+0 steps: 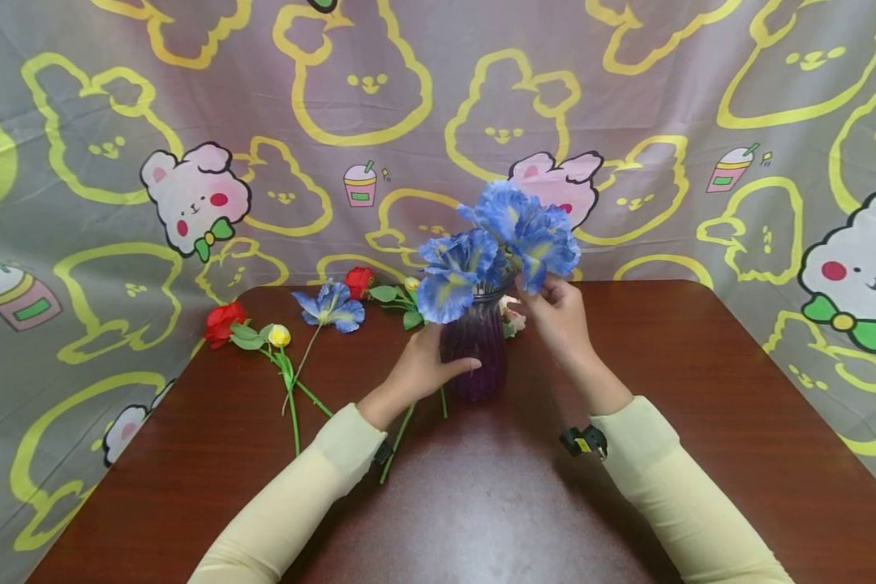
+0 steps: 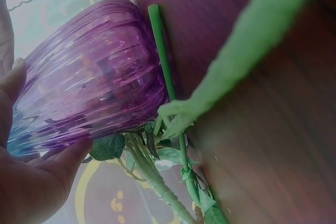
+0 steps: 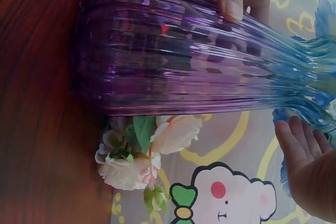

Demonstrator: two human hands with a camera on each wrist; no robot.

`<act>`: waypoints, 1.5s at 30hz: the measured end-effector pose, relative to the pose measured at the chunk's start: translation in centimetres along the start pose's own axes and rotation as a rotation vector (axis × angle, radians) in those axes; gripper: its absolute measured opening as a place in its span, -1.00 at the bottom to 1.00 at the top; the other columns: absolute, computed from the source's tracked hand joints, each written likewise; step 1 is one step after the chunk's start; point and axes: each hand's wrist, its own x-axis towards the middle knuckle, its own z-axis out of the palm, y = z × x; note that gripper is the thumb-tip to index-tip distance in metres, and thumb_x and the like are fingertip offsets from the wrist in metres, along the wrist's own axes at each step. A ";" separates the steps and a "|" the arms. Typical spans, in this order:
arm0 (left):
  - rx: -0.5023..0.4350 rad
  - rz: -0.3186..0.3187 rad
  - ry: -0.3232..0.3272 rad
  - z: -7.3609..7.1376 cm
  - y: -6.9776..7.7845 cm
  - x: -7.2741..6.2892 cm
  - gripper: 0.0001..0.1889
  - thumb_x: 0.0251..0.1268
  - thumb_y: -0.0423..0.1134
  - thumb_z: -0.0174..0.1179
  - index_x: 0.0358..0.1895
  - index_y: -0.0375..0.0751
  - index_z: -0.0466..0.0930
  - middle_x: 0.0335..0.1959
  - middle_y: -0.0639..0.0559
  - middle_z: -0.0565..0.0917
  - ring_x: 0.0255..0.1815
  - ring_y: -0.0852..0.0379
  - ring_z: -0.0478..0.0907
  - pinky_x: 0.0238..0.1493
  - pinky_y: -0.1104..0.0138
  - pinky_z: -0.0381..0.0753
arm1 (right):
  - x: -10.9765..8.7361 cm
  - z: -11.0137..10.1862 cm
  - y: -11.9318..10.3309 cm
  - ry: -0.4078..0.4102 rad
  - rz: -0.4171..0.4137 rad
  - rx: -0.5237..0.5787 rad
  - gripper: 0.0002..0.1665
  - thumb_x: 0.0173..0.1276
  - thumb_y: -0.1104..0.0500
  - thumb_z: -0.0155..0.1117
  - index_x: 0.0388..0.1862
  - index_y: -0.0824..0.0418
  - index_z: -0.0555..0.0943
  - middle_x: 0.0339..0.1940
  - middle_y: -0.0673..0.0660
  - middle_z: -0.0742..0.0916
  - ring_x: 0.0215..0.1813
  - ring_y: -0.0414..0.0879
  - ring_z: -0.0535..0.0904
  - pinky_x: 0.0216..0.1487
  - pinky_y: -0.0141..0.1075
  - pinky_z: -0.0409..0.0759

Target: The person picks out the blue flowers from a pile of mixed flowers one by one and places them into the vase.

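A ribbed glass vase (image 1: 476, 357), purple below and bluish at the neck, stands upright on the table. My left hand (image 1: 422, 365) holds its left side, thumb across the front; in the left wrist view that hand (image 2: 42, 177) spans the glass. Blue artificial irises (image 1: 529, 231) rise from the mouth, one iris bloom (image 1: 456, 276) leaning left. My right hand (image 1: 560, 320) is at the right of the neck, by the petals. In the right wrist view its fingers (image 3: 300, 137) are extended beside the neck; petals partly hide them in the head view.
Left of the vase lie a loose blue iris (image 1: 330, 307), red roses (image 1: 224, 323) and a yellow bud (image 1: 280, 335) on green stems. Pale pink flowers (image 3: 176, 132) lie behind the vase. A patterned curtain (image 1: 380, 105) hangs along the back of the brown table (image 1: 701, 389).
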 end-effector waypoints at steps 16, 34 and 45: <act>-0.007 -0.008 0.000 0.0 0.0 0.0 -0.04 0.08 0.01 0.45 0.50 -0.16 0.09 0.39 -0.11 0.36 0.34 0.01 0.34 0.27 0.10 0.38 | -0.9 -0.6 1.3 -0.201 0.008 -0.170 -0.49 0.37 0.21 0.25 0.20 0.46 0.44 0.14 0.38 0.61 0.19 0.08 0.55 0.08 -0.28 0.56; 0.014 0.054 0.013 0.3 -0.2 0.1 -0.02 0.10 -0.03 0.45 0.52 -0.11 0.03 0.40 -0.10 0.35 0.35 0.03 0.33 0.31 0.16 0.33 | -0.8 0.6 2.7 -0.279 -0.002 -0.187 -0.14 0.18 0.30 0.47 0.41 0.38 0.26 0.34 0.34 0.46 0.35 0.18 0.38 0.30 0.04 0.34; 0.028 0.056 0.009 0.3 -0.3 0.1 0.03 0.09 -0.03 0.45 0.54 -0.07 -0.04 0.43 -0.09 0.30 0.37 0.03 0.30 0.32 0.17 0.31 | -1.5 1.1 0.9 -0.296 0.031 -0.230 -0.05 0.21 0.38 0.40 0.48 0.44 0.09 0.39 0.42 0.36 0.39 0.26 0.30 0.31 0.12 0.29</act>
